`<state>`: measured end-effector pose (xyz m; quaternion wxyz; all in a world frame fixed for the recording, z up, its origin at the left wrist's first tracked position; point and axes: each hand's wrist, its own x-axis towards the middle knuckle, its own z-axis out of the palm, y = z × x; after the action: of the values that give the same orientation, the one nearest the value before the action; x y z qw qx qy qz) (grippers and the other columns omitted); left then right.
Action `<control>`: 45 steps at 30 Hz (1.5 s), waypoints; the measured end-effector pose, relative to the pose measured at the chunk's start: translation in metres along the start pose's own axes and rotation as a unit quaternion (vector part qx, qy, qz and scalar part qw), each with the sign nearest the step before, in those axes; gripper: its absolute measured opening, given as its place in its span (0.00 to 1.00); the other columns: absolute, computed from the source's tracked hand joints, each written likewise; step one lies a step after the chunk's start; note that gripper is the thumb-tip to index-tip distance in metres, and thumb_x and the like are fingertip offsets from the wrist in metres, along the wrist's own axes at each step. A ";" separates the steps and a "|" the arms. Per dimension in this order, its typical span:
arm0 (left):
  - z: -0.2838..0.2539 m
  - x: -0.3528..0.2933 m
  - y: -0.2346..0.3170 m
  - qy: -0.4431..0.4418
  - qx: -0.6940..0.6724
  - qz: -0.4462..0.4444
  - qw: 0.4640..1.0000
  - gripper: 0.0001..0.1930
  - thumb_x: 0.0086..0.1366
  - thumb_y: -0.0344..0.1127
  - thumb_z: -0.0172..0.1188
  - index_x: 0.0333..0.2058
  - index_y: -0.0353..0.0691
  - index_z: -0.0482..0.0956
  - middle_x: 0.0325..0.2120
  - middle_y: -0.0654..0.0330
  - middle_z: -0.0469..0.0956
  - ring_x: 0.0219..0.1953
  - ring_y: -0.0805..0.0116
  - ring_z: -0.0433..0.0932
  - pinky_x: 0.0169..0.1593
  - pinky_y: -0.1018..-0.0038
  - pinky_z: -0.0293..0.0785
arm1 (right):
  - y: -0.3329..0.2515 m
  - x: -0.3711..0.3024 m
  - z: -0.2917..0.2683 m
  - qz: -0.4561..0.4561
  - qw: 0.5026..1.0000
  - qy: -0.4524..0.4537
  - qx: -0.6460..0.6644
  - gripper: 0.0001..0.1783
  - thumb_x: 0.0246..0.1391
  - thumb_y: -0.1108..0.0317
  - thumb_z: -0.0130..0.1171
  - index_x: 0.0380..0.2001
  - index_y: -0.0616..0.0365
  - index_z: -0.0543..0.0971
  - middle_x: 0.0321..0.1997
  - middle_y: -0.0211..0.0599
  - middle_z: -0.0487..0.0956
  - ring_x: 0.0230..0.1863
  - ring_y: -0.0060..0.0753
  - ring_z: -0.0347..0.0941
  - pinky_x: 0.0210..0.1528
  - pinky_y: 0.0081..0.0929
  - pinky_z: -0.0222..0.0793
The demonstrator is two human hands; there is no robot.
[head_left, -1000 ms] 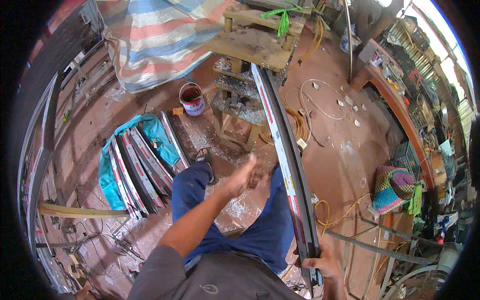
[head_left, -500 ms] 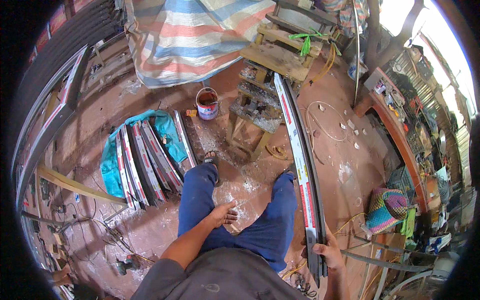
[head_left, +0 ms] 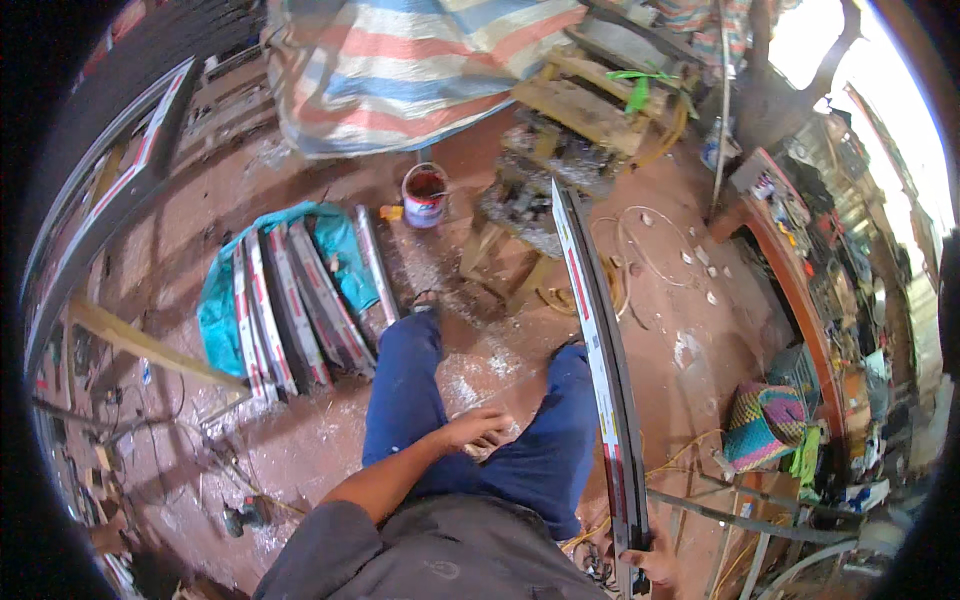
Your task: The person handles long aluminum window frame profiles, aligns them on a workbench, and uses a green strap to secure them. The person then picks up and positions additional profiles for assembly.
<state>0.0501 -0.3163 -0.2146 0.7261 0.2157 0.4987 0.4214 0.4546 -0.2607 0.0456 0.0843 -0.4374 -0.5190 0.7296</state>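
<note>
My right hand (head_left: 652, 560) grips the near end of a long dark metal profile (head_left: 597, 345), its fingers wrapped round it. White and red protective film runs along the profile's side. It stretches away from me, past my right leg, and its far tip stands just in front of the dusty wooden stand (head_left: 545, 200). My left hand (head_left: 478, 428) hangs between my thighs, somewhat blurred, with nothing in it and its fingers loosely stretched out. Left of my legs, several similar profiles (head_left: 290, 310) lie side by side on a teal cloth (head_left: 218, 315).
A paint bucket (head_left: 425, 205) stands beyond my left foot. At left, a long framed piece (head_left: 110, 205) and a wooden bar (head_left: 150, 345) reach in, and a power drill (head_left: 243, 517) lies on the floor. A cluttered bench (head_left: 790, 265) and woven basket (head_left: 765, 428) stand at right.
My right hand has come nearer to my body with the profile, whose far end has drawn back from the wooden stand. My left hand has shifted slightly right. The view has tilted a little.
</note>
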 end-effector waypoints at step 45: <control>-0.453 0.190 -0.076 0.544 0.158 -0.164 0.808 0.53 0.50 0.64 0.76 0.66 0.37 0.65 0.48 0.40 0.80 0.53 0.44 0.82 0.56 0.52 0.77 | 0.056 0.529 0.123 0.249 0.942 -0.106 -0.201 0.32 0.64 0.60 0.68 0.66 0.64 0.72 0.49 0.47 0.84 0.50 0.36 0.80 0.58 0.31 0.73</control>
<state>-0.3018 -0.2493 -0.5593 0.3506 -0.0224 0.8995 0.2598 0.0652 -0.0645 -0.2829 -0.2448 -0.4808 -0.5355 0.6497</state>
